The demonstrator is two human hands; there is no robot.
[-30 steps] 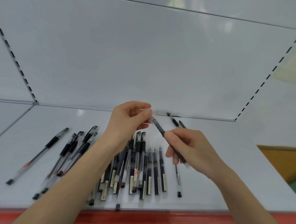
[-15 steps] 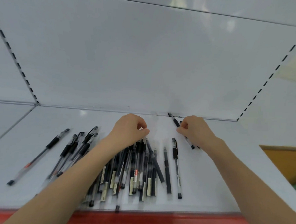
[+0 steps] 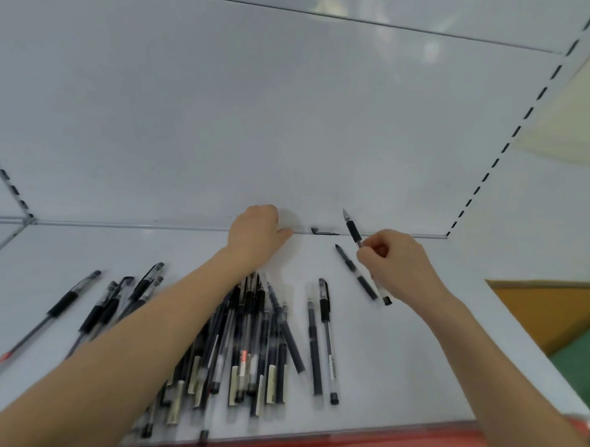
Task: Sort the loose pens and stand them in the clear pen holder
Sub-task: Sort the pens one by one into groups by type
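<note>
Several loose pens (image 3: 62, 305) lie spread at the left of the shelf (image 3: 382, 357), with a thicker heap (image 3: 249, 310) under the left forearm. The left hand (image 3: 257, 233) sits by the back wall, fingers curled; whether it holds anything I cannot tell. The right hand (image 3: 399, 263) pinches a raised pen (image 3: 353, 230), tip up. It would be steadier gripped mid-barrel before it is stood; no clear holder is in view

Black-and-clear pens (image 3: 248, 309), some cream-labelled, on a white shelf (image 3: 416, 366); red front edge (image 3: 343, 443); black-dashed white upright (image 3: 516, 132).
</note>
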